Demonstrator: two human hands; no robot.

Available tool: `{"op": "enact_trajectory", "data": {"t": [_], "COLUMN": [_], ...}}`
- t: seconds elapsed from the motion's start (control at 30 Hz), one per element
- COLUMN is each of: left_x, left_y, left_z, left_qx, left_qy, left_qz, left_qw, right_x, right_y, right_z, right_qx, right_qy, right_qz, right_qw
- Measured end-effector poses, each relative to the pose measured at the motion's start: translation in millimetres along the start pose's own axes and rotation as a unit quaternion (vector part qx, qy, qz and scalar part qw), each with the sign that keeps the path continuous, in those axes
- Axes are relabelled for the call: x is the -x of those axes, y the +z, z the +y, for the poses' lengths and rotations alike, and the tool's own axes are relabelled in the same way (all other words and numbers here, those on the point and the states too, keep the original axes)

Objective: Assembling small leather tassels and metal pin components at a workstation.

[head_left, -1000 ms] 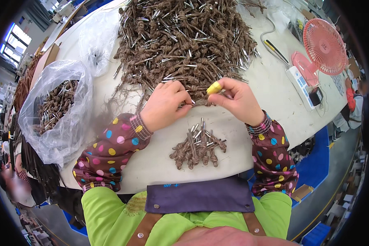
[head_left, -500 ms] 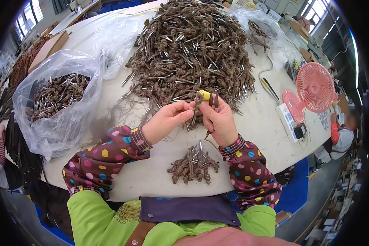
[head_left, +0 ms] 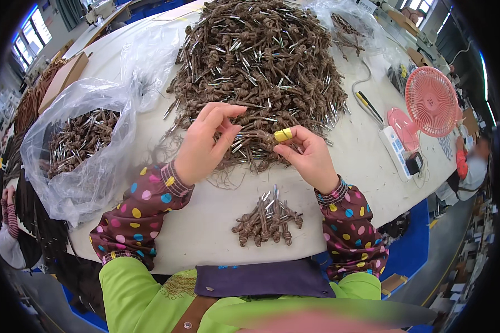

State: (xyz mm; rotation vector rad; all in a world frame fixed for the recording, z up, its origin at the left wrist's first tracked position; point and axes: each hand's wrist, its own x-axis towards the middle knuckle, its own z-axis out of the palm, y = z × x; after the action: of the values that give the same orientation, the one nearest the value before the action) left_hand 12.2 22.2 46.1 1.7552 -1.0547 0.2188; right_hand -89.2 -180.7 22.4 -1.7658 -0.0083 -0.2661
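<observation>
My left hand is raised over the near edge of a big heap of brown knotted cords with silvery metal tips. Its fingers are curved and apart, with nothing visible between them. To the right, my right hand has yellow tape around a finger. Its thumb and forefinger appear to pinch a brown knotted cord that points left, though the heap behind blurs its outline. Nearer me, a small group of similar knotted cords lies on the white table, metal tips pointing away.
A clear plastic bag of the same cords stands at left, near a cardboard box. On the right are a pink fan, a white power strip and a yellow-and-black pen-like tool. Another person sits beyond the table's right edge.
My hands have moved apart, the left one up and leftward, the right one rightward. The dark pointed tool seen by my right fingers is out of sight. The view has shifted slightly.
</observation>
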Motion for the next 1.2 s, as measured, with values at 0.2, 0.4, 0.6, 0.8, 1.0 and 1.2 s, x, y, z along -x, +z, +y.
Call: {"op": "enact_trajectory", "data": {"t": [0.2, 0.4, 0.6, 0.8, 1.0, 1.2], "left_x": [0, 1, 6, 16, 15, 16], "left_y": [-3, -1, 8, 18, 20, 21], "left_z": [2, -10, -12, -12, -13, -9], "left_qx": [-0.164, -0.225, -0.191, 0.002, -0.013, -0.036], "left_qy": [0.165, 0.241, 0.228, -0.026, 0.023, 0.013], "left_qz": [-0.038, -0.049, -0.058, -0.101, -0.106, -0.108], "left_qw": [0.972, 0.943, 0.953, 0.995, 0.994, 0.993], "right_x": [2, 4, 4, 3, 9, 11], "right_y": [7, 14, 12, 16, 12, 17], "right_z": [5, -7, 0, 10, -6, -4], "right_qx": [0.144, 0.179, -0.040, -0.089, 0.329, 0.426], "right_qy": [-0.051, -0.008, 0.041, 0.060, -0.120, -0.207], "right_qz": [0.030, 0.010, -0.035, -0.039, 0.073, 0.050], "right_qw": [0.988, 0.984, 0.998, 0.993, 0.934, 0.879]}}
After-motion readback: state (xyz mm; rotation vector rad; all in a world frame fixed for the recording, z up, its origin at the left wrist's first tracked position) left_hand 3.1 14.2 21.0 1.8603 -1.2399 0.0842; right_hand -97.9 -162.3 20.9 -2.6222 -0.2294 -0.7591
